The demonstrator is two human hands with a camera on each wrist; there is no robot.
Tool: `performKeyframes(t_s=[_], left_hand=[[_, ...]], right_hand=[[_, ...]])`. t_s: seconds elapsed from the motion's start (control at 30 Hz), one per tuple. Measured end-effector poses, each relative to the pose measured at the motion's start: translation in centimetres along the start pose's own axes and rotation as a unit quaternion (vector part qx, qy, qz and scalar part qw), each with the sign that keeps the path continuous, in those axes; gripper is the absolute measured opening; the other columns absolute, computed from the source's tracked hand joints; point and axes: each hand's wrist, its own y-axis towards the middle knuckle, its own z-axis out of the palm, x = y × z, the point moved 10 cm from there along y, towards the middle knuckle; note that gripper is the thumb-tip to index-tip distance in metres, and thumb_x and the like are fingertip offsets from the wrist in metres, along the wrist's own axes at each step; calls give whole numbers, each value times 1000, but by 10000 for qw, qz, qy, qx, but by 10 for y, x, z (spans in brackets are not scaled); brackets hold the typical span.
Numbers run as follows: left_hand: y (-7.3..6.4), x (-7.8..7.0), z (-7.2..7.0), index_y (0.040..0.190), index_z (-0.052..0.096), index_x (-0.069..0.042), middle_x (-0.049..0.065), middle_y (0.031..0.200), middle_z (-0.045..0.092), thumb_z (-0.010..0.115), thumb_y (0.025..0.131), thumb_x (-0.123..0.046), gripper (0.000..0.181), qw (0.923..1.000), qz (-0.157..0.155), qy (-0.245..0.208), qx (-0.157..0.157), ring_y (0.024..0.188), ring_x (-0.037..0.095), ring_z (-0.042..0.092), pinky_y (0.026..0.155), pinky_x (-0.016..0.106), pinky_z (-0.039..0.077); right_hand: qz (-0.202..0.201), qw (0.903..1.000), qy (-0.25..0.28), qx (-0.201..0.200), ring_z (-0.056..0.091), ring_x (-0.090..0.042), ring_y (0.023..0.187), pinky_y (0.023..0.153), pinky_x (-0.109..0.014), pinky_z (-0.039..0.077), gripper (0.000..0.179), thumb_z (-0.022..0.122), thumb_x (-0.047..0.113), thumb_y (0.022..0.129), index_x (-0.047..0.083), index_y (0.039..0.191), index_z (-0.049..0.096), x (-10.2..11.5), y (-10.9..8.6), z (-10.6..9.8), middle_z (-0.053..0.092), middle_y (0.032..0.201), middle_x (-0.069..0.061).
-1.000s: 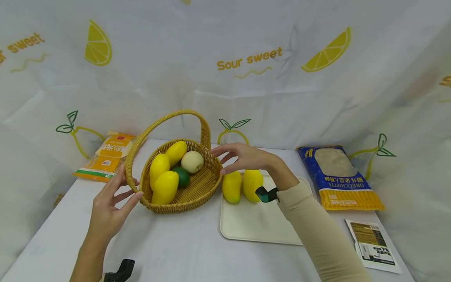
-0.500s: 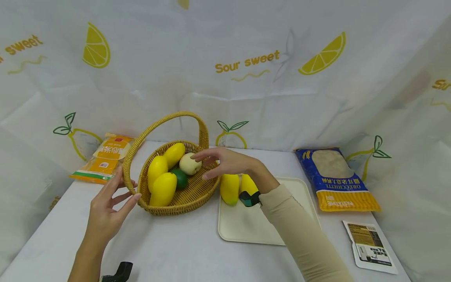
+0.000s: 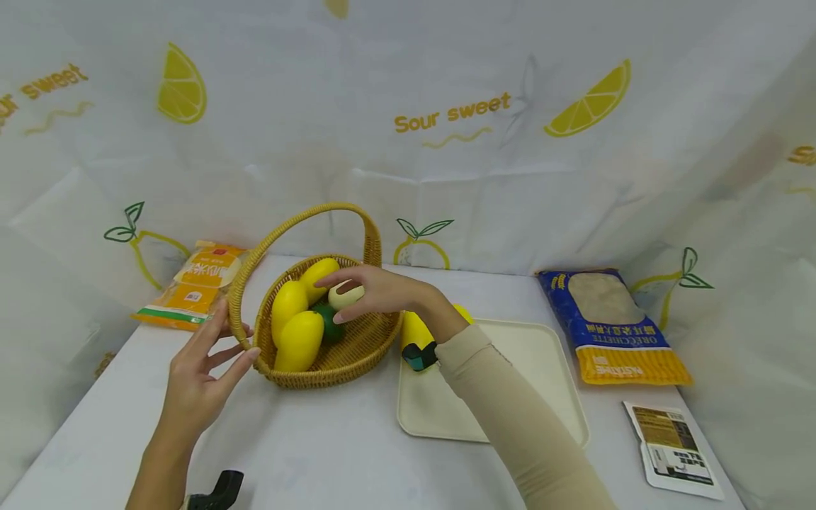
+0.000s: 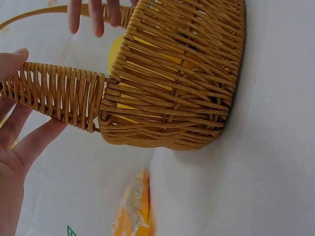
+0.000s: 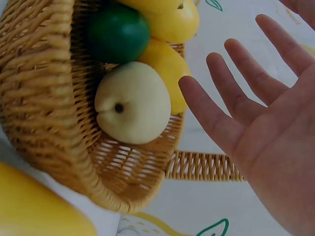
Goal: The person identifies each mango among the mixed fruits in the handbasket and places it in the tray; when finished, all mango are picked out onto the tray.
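Note:
A wicker basket (image 3: 319,380) with a tall arched handle stands at the left middle of the table. My left hand (image 3: 197,386) holds the foot of that handle, thumb on one side and fingers on the other, as the left wrist view shows. Inside lie several yellow mangoes (image 3: 299,341), a dark green fruit (image 5: 118,33) and a pale round pear (image 5: 135,102). Above these fruits my right hand (image 3: 382,292) hovers with fingers spread and nothing in its grasp. In the head view it partly covers the pear.
A cream tray (image 3: 542,382) right of the basket bears yellow mangoes (image 3: 414,330), partly hidden by the right arm. Beyond stand a blue and yellow pasta bag (image 3: 612,326) and a white-brown pouch (image 3: 676,450). An orange food bag (image 3: 197,283) lies behind the left hand.
My right hand has moved left, from the basket's right rim to over the fruits inside. My left hand keeps its hold on the handle, and the basket stays in place.

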Motion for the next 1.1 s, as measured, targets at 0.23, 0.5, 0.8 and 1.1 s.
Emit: performKeyframes(t_s=[0.23,0.5,0.8,1.1], left_hand=[[3,1,5,159,33,-9,-29,123,55,74,73,26,101,9999,-40,56,89,111,-12,56,87,5,54],[3,1,5,159,34,-10,-28,122,56,75,74,24,100,9999,-84,47,38,110,-11,57,87,3,53],[4,2,2,159,34,-10,-31,122,55,75,75,23,99,9998,-162,134,30,109,-12,57,87,4,53],[2,4,0,159,33,-10,-29,123,56,75,75,23,99,9997,-167,161,5,109,-12,57,87,4,53]], right_hand=[[59,10000,-67,28,46,-32,145,116,-43,48,67,75,23,91,15,152,49,5,12,1,46,159,-3],[257,9992,-127,292,46,-32,145,113,-40,51,66,76,20,91,16,152,49,12,27,6,45,160,-4],[991,9910,-289,850,50,-22,140,105,-40,56,63,79,26,90,25,148,54,10,43,18,47,158,0],[1522,9796,-312,1278,53,-18,138,101,-40,59,59,80,31,89,30,144,58,3,55,33,47,158,1]])
